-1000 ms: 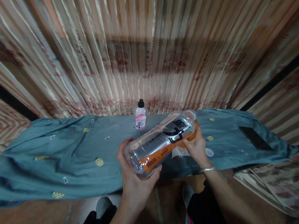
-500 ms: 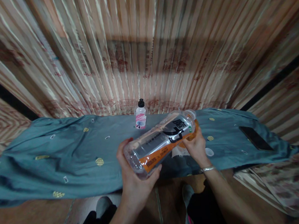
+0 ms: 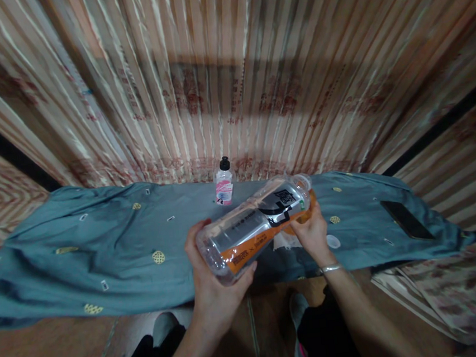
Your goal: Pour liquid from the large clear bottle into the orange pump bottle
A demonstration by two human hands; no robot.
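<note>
A large clear plastic bottle with a silver and orange label is tilted over the table, its uncapped-looking mouth toward the upper right. My left hand is wrapped around its base end. By the neck, my right hand is closed around an orange, rounded thing; the bottle hides most of it, so its kind cannot be made out. Under the bottle, next to my right hand, some white tissue-like material shows. A round white cap lies just right of that hand.
A small clear bottle with a black top and pink label stands at the table's back. A dark phone lies at the right end. The table wears a green patterned cloth; pleated curtains hang close behind.
Almost nothing differs. Both hands keep their grip, and the large bottle has shifted only very slightly.
</note>
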